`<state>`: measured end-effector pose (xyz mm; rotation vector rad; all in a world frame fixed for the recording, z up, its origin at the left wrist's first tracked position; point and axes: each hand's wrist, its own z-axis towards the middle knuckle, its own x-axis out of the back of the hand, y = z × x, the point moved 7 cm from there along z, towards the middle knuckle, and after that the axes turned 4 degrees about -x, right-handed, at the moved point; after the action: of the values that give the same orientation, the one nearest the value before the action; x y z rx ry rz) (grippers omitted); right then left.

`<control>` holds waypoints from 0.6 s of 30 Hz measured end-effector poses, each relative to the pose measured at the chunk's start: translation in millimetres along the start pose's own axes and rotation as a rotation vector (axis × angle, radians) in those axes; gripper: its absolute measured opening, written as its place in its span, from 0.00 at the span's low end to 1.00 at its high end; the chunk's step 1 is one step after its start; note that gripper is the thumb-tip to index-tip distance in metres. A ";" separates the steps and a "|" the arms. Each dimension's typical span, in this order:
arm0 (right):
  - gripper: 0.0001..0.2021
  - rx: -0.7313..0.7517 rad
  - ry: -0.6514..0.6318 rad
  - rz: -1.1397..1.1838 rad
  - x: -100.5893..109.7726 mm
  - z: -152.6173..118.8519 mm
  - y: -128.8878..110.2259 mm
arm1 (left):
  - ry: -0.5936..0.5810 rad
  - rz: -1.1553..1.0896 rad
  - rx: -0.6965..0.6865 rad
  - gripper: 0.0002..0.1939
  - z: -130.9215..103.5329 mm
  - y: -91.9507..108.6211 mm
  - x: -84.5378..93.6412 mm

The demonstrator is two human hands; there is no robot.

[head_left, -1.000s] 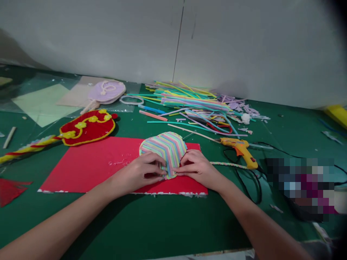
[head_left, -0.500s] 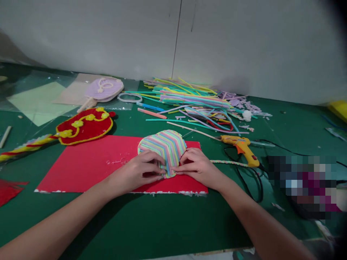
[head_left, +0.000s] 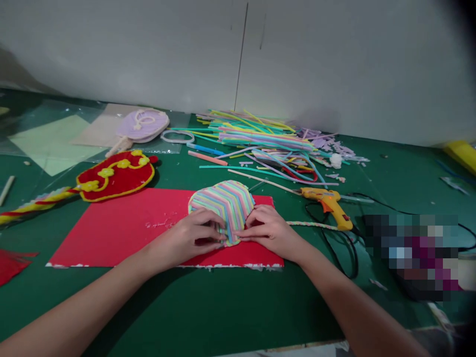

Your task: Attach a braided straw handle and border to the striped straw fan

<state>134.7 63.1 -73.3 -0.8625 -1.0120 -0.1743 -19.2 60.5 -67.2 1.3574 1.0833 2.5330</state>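
Observation:
A rounded fan piece [head_left: 227, 201] of pastel pipe cleaners, striped in a chevron pattern, rests on a red board [head_left: 122, 228] with a frayed white front edge. My left hand [head_left: 197, 230] grips its lower left edge, fingers curled and the tips at the narrow bottom. On the opposite side my right hand [head_left: 270, 229] is closed on the lower right edge, with thumb and fingers pressing near the bottom. The fingers partly cover the fan's lower sides.
Right of the board lies a yellow hot glue gun [head_left: 330, 202] with a black cord, beside a twisted pastel strand [head_left: 312, 224]. Loose pipe cleaners [head_left: 260, 134] are heaped behind. A red fan with yellow flowers [head_left: 117, 173] and a lilac fan [head_left: 143, 124] lie left.
The view has shifted very slightly. Both hands stay at the fan's lower edges, with hardly any visible movement of fingers or fan.

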 end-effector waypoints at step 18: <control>0.14 -0.011 -0.044 -0.033 0.3 0.6 -1.4 | -0.013 0.028 -0.001 0.08 0.5 -1.5 -0.7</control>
<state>133.8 62.7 -72.2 -0.8632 -1.0680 -0.1902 -18.9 61.6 -68.4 1.3966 1.0686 2.5396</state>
